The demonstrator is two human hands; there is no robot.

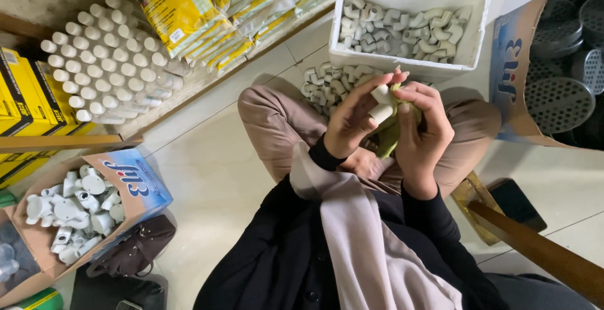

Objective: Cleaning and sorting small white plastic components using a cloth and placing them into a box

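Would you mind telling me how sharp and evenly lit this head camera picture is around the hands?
Head view: soft, even light, no glare; left hand and right hand on the white pipe elbow are fairly sharp; faint shadows on the floor tiles; edges bend slightly from the wide lens.

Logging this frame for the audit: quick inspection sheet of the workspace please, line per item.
Surface: pale tiled floor; person sits cross-legged on it.
Job's things: white pipe elbow with a yellow-green cloth, held over the lap; white foam box of elbows ahead; loose pile of elbows on the floor before it.
Clutter: cardboard box of white fittings, dark bag, phone.
Grippers: left hand and right hand both grip the elbow and cloth.
Cables: nothing seen.
Surroundings: bundled white pipes, yellow packets, box of round perforated grates.
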